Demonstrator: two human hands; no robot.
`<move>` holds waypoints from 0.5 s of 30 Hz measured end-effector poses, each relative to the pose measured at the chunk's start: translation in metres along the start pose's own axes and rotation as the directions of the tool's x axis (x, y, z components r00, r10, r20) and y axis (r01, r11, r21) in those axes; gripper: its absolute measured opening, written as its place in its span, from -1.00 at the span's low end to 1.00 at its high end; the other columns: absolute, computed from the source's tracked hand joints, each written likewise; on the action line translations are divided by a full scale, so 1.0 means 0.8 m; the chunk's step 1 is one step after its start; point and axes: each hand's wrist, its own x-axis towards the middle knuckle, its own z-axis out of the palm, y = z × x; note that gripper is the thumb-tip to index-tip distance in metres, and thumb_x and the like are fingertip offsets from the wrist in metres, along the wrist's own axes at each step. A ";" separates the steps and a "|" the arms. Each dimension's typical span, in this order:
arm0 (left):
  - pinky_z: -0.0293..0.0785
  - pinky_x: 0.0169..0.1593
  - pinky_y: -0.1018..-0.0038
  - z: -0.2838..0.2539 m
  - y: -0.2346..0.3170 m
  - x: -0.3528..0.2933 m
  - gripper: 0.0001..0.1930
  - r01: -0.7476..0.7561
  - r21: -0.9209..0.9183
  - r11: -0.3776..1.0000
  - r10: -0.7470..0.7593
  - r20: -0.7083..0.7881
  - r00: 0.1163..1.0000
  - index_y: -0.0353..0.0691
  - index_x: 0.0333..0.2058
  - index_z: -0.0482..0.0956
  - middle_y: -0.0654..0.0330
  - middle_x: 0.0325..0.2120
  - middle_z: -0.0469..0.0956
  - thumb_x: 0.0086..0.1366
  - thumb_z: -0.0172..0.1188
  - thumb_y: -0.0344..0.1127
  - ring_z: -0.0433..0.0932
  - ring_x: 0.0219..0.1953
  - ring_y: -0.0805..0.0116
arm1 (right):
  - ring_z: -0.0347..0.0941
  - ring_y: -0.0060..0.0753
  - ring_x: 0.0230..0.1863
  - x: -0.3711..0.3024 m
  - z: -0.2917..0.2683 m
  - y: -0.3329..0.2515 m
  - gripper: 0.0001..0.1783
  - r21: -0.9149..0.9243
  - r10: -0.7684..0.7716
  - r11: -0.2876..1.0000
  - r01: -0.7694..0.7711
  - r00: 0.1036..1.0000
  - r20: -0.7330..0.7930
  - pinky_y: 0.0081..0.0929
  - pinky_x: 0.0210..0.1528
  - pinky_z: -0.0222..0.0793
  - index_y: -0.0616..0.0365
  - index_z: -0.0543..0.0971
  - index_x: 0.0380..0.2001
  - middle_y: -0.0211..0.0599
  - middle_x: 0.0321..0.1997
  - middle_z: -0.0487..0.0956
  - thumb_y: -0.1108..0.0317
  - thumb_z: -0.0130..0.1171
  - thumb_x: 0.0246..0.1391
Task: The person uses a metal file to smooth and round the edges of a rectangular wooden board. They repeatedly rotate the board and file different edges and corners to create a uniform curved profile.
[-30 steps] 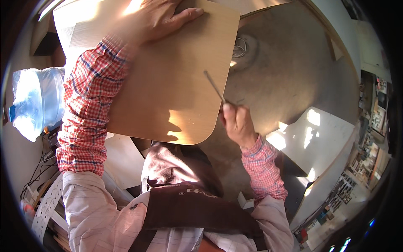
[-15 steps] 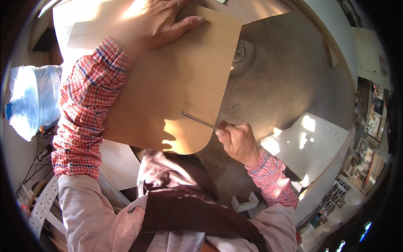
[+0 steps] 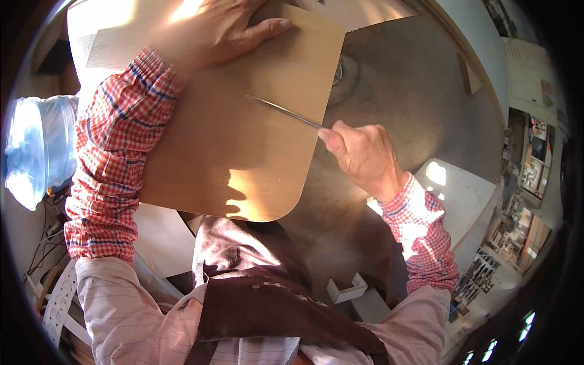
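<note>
A wood-coloured board (image 3: 243,146) with a rounded near right corner lies in front of me. My left hand (image 3: 222,30) rests flat on its far part, thumb stretched out to the right. My right hand (image 3: 362,155) is just beyond the board's right edge, closed round a slim metal file (image 3: 286,112). The file reaches left across the edge over the board's surface, its tip toward the middle. Whether it presses on the edge I cannot tell. My fingers hide its handle end.
A blue water jug (image 3: 42,146) in clear plastic stands at the left, near cables. Right of the board is the grey floor (image 3: 420,103) with a pale panel (image 3: 456,194). A small white bracket-shaped piece (image 3: 347,289) lies low, beside my apron (image 3: 267,307).
My right hand has moved away from me along the board's right edge, carrying the file with it. My left hand stays on the board. The whole view has shifted slightly.
</note>
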 end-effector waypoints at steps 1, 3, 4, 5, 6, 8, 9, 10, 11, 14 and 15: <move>0.16 0.34 0.03 0.002 -0.004 -0.002 -0.24 0.004 -0.027 1.000 -0.005 -0.008 1.000 -0.52 0.16 0.40 -0.31 0.20 0.29 0.34 0.05 0.18 0.27 0.27 -0.22 | 0.46 0.05 -0.67 -0.005 0.005 -0.007 -0.51 -0.003 -0.003 1.000 0.003 1.000 0.023 -0.14 -0.62 0.34 0.14 0.49 -0.57 -0.09 -0.76 0.44 0.03 0.05 0.37; 0.15 0.35 0.03 0.006 -0.001 0.001 -0.24 -0.030 -0.058 0.998 0.028 -0.040 0.999 -0.51 0.16 0.39 -0.31 0.20 0.29 0.34 0.04 0.18 0.26 0.27 -0.22 | 0.46 0.06 -0.67 -0.038 0.006 -0.034 -0.52 0.008 -0.067 0.998 0.066 0.991 0.120 -0.14 -0.61 0.34 0.15 0.51 -0.57 -0.09 -0.75 0.45 0.05 0.05 0.36; 0.15 0.35 0.03 0.003 0.001 0.001 -0.24 -0.048 -0.058 0.997 0.046 -0.048 0.998 -0.51 0.16 0.39 -0.31 0.20 0.28 0.35 0.04 0.18 0.26 0.27 -0.22 | 0.45 0.07 -0.67 -0.041 0.005 -0.028 -0.52 0.008 -0.064 0.998 0.063 0.988 0.140 -0.15 -0.61 0.34 0.15 0.50 -0.59 -0.10 -0.74 0.46 0.06 0.05 0.36; 0.15 0.35 0.02 0.002 0.003 0.001 -0.24 -0.031 -0.036 0.999 0.030 -0.030 0.999 -0.52 0.17 0.38 -0.31 0.20 0.28 0.35 0.04 0.18 0.26 0.27 -0.23 | 0.47 0.06 -0.67 -0.034 0.002 -0.020 -0.51 0.005 -0.037 0.999 0.036 0.996 0.083 -0.14 -0.61 0.37 0.15 0.50 -0.61 -0.07 -0.74 0.46 0.06 0.09 0.34; 0.15 0.35 0.02 0.001 0.005 0.002 -0.24 -0.014 -0.014 1.000 0.014 -0.012 1.000 -0.52 0.17 0.38 -0.31 0.21 0.27 0.35 0.04 0.18 0.25 0.27 -0.23 | 0.49 0.06 -0.67 -0.014 -0.001 -0.007 -0.51 0.004 -0.009 1.000 0.009 1.000 0.025 -0.13 -0.61 0.39 0.14 0.50 -0.63 -0.05 -0.74 0.47 0.05 0.13 0.31; 0.14 0.35 0.02 0.000 0.004 0.004 -0.23 -0.008 -0.021 1.000 0.008 0.003 1.000 -0.53 0.17 0.37 -0.31 0.21 0.27 0.35 0.05 0.17 0.25 0.27 -0.24 | 0.49 0.09 -0.67 0.020 -0.010 0.010 -0.51 0.013 0.056 0.998 -0.056 0.998 -0.034 -0.12 -0.59 0.41 0.15 0.49 -0.65 -0.01 -0.75 0.46 0.05 0.18 0.27; 0.14 0.35 0.02 -0.002 0.001 0.000 -0.23 -0.011 -0.047 0.999 0.012 0.007 1.000 -0.53 0.17 0.37 -0.31 0.21 0.27 0.34 0.06 0.17 0.25 0.27 -0.24 | 0.49 0.10 -0.67 0.015 -0.006 0.006 -0.51 0.046 0.045 0.998 -0.043 0.999 -0.027 -0.12 -0.59 0.41 0.15 0.49 -0.65 0.00 -0.76 0.46 0.06 0.17 0.27; 0.14 0.36 0.03 -0.002 -0.003 -0.003 -0.23 -0.007 -0.069 0.998 0.007 0.011 1.000 -0.53 0.17 0.36 -0.30 0.21 0.27 0.34 0.06 0.16 0.24 0.27 -0.24 | 0.49 0.10 -0.67 0.005 0.006 0.002 -0.51 0.080 0.025 0.997 -0.023 1.000 -0.019 -0.12 -0.59 0.41 0.14 0.49 -0.65 0.00 -0.76 0.45 0.06 0.17 0.28; 0.14 0.36 0.03 0.000 0.000 -0.003 -0.23 -0.007 -0.067 0.998 0.007 0.002 1.000 -0.54 0.17 0.37 -0.30 0.21 0.27 0.34 0.07 0.16 0.24 0.27 -0.24 | 0.48 0.10 -0.67 -0.009 0.012 -0.003 -0.51 0.110 0.008 0.994 -0.007 1.000 -0.005 -0.12 -0.59 0.41 0.14 0.49 -0.65 0.00 -0.77 0.44 0.07 0.16 0.28; 0.14 0.36 0.03 0.004 0.007 0.006 -0.24 0.001 -0.096 0.995 -0.001 -0.003 1.000 -0.53 0.17 0.37 -0.29 0.21 0.28 0.33 0.08 0.15 0.24 0.27 -0.23 | 0.48 0.11 -0.67 -0.022 0.005 -0.001 -0.50 0.062 -0.003 0.998 0.001 0.999 0.034 -0.10 -0.58 0.40 0.15 0.51 -0.65 -0.01 -0.77 0.44 0.07 0.12 0.31; 0.14 0.35 0.03 0.001 0.008 0.004 -0.24 0.001 -0.078 0.997 -0.001 0.007 1.000 -0.53 0.17 0.37 -0.28 0.20 0.28 0.33 0.08 0.15 0.24 0.27 -0.22 | 0.48 0.11 -0.66 -0.002 -0.001 0.011 -0.49 0.056 0.026 0.998 -0.026 1.000 -0.006 -0.08 -0.58 0.39 0.16 0.51 -0.64 -0.01 -0.76 0.45 0.07 0.10 0.33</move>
